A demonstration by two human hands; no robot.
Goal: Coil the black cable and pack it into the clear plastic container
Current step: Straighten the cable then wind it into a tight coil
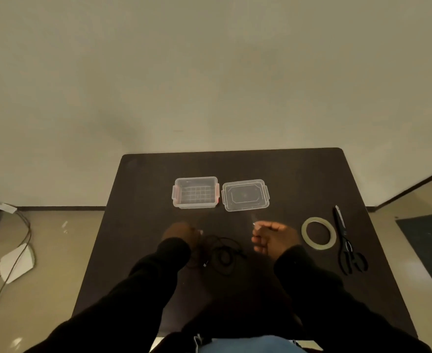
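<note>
While the clear plastic container (195, 192) sits open and empty just above the middle of the frame with its lid (245, 195) lying flat right beside it, the actual coiling has barely gotten going, as far as I can judge. The black cable (222, 256) is sprawled in loose, messy loops on the dark table (298, 179) at lower center, between the two wrists, nowhere near a tidy bundle yet. The left hand (180, 231) is curled closed down by the cable's left side, and something light shows at its fingertips, maybe one cable end, but it's blurry and dark-on-dark so I honestly can't tell. The right hand (273, 236) is also closed up, pinching a small shiny bit near the lid, possibly the other plug. A tape roll (318, 233) and scissors (347, 245) wait untouched at right of center. So still left: wind it up, probably tape it, drop it in, lid on.
</note>
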